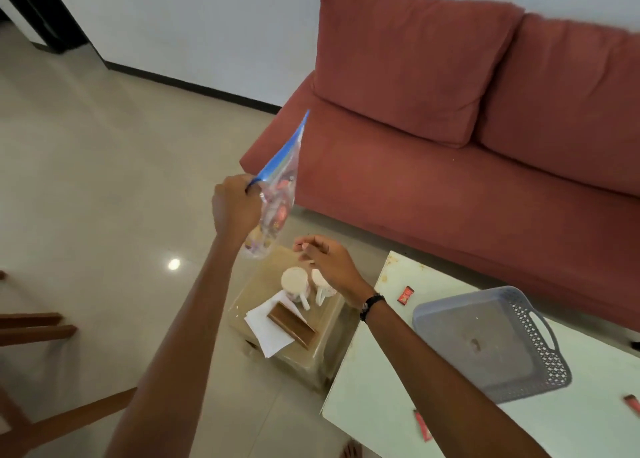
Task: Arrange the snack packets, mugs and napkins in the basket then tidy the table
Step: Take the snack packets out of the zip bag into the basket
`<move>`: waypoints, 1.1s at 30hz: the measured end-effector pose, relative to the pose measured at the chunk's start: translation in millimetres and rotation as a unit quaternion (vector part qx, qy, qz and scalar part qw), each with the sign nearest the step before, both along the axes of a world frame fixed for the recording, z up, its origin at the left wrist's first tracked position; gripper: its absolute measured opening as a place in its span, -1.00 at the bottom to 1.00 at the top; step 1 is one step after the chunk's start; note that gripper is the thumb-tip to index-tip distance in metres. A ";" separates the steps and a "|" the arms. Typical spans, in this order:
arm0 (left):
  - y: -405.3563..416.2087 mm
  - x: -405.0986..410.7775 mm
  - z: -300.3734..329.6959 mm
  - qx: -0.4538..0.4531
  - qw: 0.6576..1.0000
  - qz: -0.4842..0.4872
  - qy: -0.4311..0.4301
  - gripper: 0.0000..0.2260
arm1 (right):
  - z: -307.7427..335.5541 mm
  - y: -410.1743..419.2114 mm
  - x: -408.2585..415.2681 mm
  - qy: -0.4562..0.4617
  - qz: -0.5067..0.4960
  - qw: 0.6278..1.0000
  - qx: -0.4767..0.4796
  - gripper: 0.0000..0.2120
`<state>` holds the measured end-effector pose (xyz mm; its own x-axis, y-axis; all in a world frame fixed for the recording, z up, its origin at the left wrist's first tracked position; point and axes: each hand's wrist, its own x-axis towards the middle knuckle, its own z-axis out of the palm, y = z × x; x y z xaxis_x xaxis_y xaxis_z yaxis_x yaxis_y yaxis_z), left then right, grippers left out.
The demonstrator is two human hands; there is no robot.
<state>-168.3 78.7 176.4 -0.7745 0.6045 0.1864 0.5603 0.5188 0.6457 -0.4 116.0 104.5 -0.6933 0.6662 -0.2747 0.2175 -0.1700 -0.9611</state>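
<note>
At frame centre, a clear zip bag (275, 194) with a blue seal is gripped by its top corner in the left hand (235, 208); small packets, probably snacks, are seen blurred inside. The right hand (327, 260) is held loosely curled, grasping nothing, and partly covers two white mugs (294, 282) beside napkins (265, 329) on a low stool (322, 350). At lower right, a grey basket (491, 343) sits on the white table (374, 405) among red packets (405, 295).

Living room corner with a red sofa

A red sofa (467, 139) stands against a white wall (190, 17); the glossy beige tile floor (86, 163) reflects a light spot (174, 264).
</note>
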 end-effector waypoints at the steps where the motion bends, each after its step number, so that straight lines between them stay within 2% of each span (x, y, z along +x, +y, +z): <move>1: -0.4 18.1 8.9 0.025 0.999 -0.013 -0.019 -0.82 | 12.5 1.3 7.5 0.014 -0.015 1.000 0.007 -0.78; 6: 0.1 117.5 20.9 0.077 0.992 -0.035 -0.095 -0.80 | 65.2 7.3 66.5 0.071 -0.112 0.991 0.019 -0.82; 12: -2.5 260.4 -1.3 0.063 0.988 -0.051 -0.134 -0.79 | 65.9 5.0 189.6 0.010 -0.218 0.975 -0.035 -0.69; 18: -16.5 412.4 -31.9 0.042 0.981 -0.116 -0.148 -0.96 | 41.0 -0.1 333.0 -0.073 -0.265 0.960 -0.043 -0.52; 20: -24.9 461.7 -36.8 0.055 0.981 -0.123 -0.137 -0.96 | 38.0 -2.9 377.3 -0.101 -0.276 0.955 -0.043 -0.60; 23: -37.8 522.2 -39.6 0.064 0.977 -0.139 -0.146 -0.92 | 39.2 -9.9 433.7 -0.125 -0.274 0.952 -0.048 -0.88; 27: -53.5 568.2 -48.1 0.030 0.972 -0.164 -0.168 -0.85 | 41.4 -22.6 483.4 -0.140 -0.229 0.960 -0.084 -0.83; 29: -62.2 578.1 -46.9 0.025 0.961 -0.170 -0.218 -0.82 | 43.8 -28.6 497.6 -0.132 -0.216 0.963 -0.088 -0.86; 33: -76.6 586.5 -36.0 0.009 0.905 -0.170 -0.390 -0.76 | 46.9 -40.6 512.3 -0.088 -0.256 0.957 -0.107 -0.84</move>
<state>418.2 2.1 140.4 -0.4442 0.8349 -0.3250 0.0557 0.3877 0.9201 511.8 75.4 151.4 -0.2214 0.8211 -0.5261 0.2090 -0.4870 -0.8480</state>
